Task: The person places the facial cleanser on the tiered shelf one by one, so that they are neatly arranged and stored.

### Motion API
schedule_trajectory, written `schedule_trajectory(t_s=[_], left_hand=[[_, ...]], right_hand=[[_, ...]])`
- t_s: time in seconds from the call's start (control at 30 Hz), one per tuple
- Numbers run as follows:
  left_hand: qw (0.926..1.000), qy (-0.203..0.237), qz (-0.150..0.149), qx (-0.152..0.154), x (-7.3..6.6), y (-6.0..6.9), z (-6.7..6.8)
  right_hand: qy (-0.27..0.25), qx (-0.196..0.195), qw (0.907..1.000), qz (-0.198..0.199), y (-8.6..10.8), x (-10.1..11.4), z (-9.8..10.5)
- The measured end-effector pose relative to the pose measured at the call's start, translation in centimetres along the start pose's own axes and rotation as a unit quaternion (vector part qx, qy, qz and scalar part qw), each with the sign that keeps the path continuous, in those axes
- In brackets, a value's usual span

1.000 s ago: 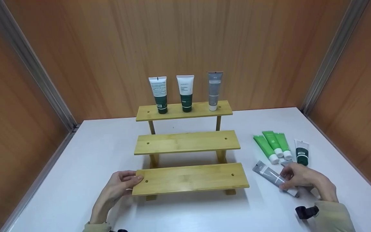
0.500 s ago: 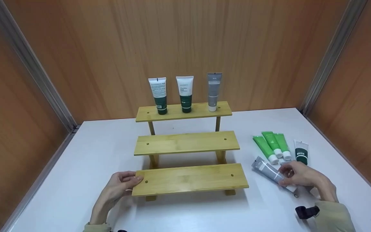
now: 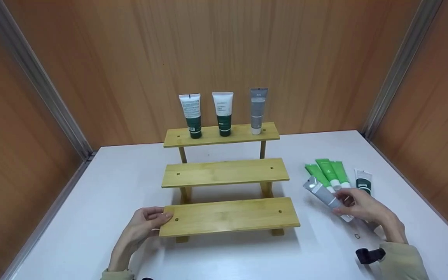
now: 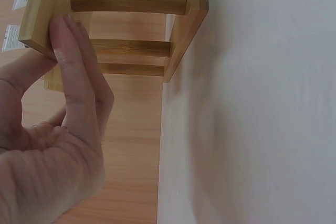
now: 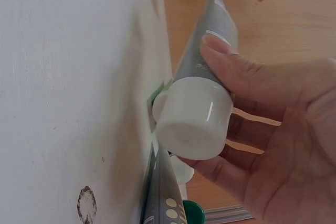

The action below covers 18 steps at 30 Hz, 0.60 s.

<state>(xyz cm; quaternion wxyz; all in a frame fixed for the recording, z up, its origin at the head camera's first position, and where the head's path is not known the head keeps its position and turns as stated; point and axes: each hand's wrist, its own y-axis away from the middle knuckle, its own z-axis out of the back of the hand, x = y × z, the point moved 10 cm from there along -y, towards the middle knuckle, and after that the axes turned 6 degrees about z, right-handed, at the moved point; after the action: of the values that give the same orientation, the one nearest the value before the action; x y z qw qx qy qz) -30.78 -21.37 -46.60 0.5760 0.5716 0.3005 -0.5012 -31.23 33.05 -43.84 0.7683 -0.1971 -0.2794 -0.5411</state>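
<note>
Pinching the left end of the lowest step of a three-tier wooden stand, the person's left hand has its thumb on top of the board and fingertips beneath. A small dark mark shows on the white table near the right hand, which grips a grey tube between the thumb and curled fingers. That tube is tilted above the table to the right of the stand, its white cap towards the person and its flat end pointing up and away. Below it, in the right wrist view, lies a second grey tube. Just beyond the right hand, a white and dark green tube lies beside three bright green tubes, partly hidden by the held one. Farther back, on the top step, stand two white-and-green tubes and an upright grey tube, all capped end down. Behind them rises a wood-grain panel.
</note>
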Motion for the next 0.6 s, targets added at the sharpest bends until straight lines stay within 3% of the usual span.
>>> schedule_trajectory(t_s=[0.3, 0.6], left_hand=[[0.9997, 0.010, -0.014, 0.020, -0.15, 0.04, -0.26], [0.9999, 0.005, -0.006, 0.008, -0.02, 0.05, -0.16]], right_hand=[[0.010, -0.055, 0.9984, 0.009, -0.30, 0.30, 0.89], [0.007, -0.091, 0.9957, -0.012, -0.70, 0.54, 1.07]])
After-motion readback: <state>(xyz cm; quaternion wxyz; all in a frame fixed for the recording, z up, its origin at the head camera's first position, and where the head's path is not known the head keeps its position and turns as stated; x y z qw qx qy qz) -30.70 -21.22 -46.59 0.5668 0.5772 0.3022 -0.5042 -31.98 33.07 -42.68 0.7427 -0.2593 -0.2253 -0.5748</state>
